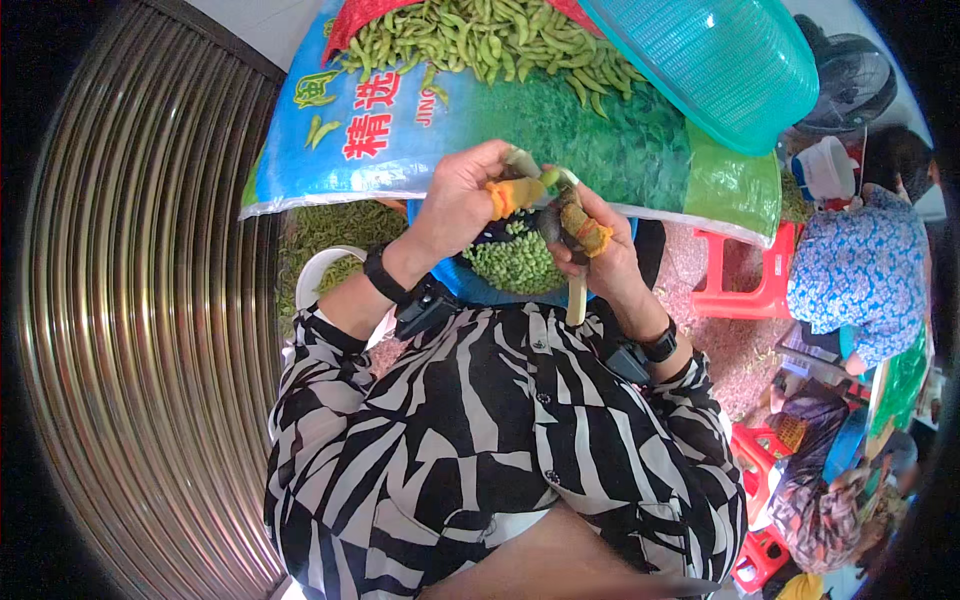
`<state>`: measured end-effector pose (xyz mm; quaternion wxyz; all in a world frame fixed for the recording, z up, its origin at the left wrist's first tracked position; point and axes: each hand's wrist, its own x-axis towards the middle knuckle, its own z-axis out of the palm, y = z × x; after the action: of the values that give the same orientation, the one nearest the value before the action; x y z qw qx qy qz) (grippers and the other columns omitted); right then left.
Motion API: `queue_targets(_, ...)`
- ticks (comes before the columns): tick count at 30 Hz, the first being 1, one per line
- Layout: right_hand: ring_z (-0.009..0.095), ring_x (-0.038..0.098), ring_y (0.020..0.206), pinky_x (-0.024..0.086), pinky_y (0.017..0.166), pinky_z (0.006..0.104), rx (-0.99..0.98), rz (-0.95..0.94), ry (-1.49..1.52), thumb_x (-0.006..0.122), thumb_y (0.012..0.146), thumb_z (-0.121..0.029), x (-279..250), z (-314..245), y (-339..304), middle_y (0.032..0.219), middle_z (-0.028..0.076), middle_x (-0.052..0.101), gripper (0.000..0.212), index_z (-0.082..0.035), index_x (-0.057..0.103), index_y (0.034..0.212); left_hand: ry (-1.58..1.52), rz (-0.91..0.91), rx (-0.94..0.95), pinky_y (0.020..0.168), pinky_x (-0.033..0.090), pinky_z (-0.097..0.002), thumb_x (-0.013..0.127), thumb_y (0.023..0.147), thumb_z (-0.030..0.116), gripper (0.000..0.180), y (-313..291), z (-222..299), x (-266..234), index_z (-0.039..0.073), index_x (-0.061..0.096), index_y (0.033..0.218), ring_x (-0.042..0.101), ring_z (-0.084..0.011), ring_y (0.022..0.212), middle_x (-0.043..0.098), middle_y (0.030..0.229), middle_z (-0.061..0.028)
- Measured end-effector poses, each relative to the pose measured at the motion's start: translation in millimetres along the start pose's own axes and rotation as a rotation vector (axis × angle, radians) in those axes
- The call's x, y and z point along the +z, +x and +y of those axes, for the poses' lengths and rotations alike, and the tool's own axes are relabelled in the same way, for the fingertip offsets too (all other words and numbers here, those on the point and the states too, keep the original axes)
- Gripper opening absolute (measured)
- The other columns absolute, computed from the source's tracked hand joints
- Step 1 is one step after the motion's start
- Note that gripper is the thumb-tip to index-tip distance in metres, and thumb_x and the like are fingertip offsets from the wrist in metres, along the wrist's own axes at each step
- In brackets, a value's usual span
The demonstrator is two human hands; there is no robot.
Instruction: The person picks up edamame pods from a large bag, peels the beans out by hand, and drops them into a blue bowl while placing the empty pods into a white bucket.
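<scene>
My left hand (pixel 470 197) is closed, its fingertips pinching a green soybean pod (pixel 550 177), partly hidden between the two hands. Close beside it my right hand (pixel 605 240) grips a tool with a pale, flat handle (pixel 577 300) that sticks out below the fingers; its working end is hard to make out. Orange coverings wrap fingers on both hands. Below them, a blue basin (pixel 455 278) holds shelled green beans (pixel 512 262). A heap of green pods (pixel 490 40) lies beyond on a printed plastic sack (pixel 440 160).
A teal plastic basket (pixel 715 65) tilts at the far right of the sack. A ribbed metal shutter (pixel 150 300) runs along the left, near a white bucket (pixel 318 272). Red stools (pixel 740 290) and other people, one in a blue floral top (pixel 860 260), are at the right.
</scene>
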<state>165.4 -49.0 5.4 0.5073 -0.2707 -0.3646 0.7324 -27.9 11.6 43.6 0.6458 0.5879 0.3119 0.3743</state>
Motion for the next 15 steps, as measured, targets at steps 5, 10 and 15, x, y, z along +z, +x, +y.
queue_targets(5, 0.005, 0.041, 0.059, 0.029, 0.046, 0.0174, -0.033, -0.14, 0.109, 0.045, 0.101, -0.02, -2, -1, -7, 0.079, 0.0, 0.048, 0.047, -0.01, 0.034, 0.146, -0.041, 0.007, 0.007, 0.08, 0.049, -0.0224, 0.06, 0.087, -0.006, 0.016, 4, -18, 10, -0.002, 0.059, 0.103, 0.06, -0.0081, 0.089, 0.065, 0.097, -0.0038)
queue_targets(10, 0.005, 0.039, 0.057, 0.028, 0.046, 0.0176, 0.019, -0.032, 0.121, 0.046, 0.1, -0.018, -1, -2, -13, 0.079, -0.001, 0.047, 0.048, -0.01, 0.036, 0.146, 0.032, -0.016, 0.046, 0.085, 0.049, -0.0238, 0.061, 0.087, -0.005, 0.015, 1, -14, 16, -0.002, 0.058, 0.102, 0.059, -0.0092, 0.094, 0.064, 0.102, -0.0046)
queue_targets(15, 0.004, 0.038, 0.053, 0.028, 0.045, 0.0177, 0.005, 0.029, 0.074, 0.046, 0.099, -0.015, 0, -2, -12, 0.079, -0.002, 0.048, 0.043, -0.009, 0.042, 0.141, 0.163, 0.011, 0.117, 0.085, 0.049, -0.0244, 0.061, 0.087, -0.005, 0.018, -2, -24, 13, -0.002, 0.056, 0.104, 0.059, -0.0092, 0.095, 0.063, 0.101, -0.0041)
